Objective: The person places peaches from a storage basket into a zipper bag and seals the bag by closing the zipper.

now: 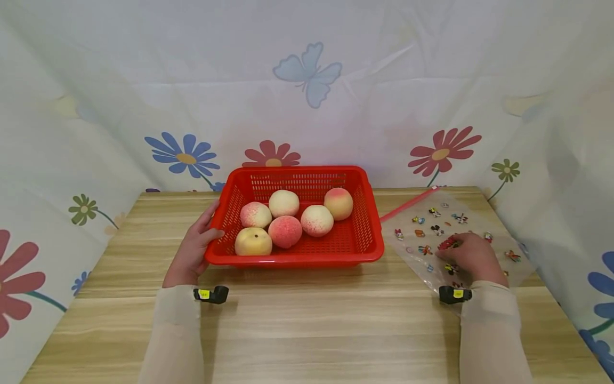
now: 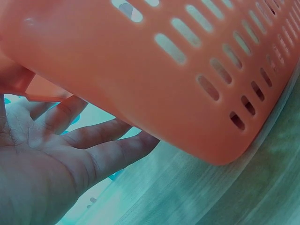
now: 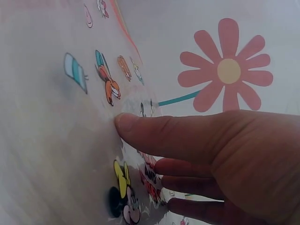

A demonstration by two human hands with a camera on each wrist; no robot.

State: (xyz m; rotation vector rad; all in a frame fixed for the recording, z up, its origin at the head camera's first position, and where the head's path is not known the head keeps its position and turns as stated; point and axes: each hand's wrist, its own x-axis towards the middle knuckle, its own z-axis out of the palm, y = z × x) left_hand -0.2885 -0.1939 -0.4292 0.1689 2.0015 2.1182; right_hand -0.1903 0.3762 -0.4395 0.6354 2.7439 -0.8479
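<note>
A red plastic basket [image 1: 292, 260] stands on the table with several peaches [image 1: 285, 231] inside, some pale, some pink, one yellow. My left hand [image 1: 193, 248] holds the basket's left side, thumb over the rim. In the left wrist view, the fingers [image 2: 112, 150] reach along the outside of the basket wall [image 2: 117, 70]. To the right lies a clear zip bag [image 1: 408, 250] printed with small cartoon figures. My right hand [image 1: 472, 256] pinches the bag's film near its middle. Up close, the right thumb [image 3: 159, 133] presses the film, which wrinkles by the other fingers.
The wood-grain table [image 1: 307, 325] spreads under everything. Behind it and at both sides hangs a white cloth [image 1: 216, 96] printed with flowers and a butterfly. The bag's red zip strip [image 1: 410, 205] lies close to the basket's right side.
</note>
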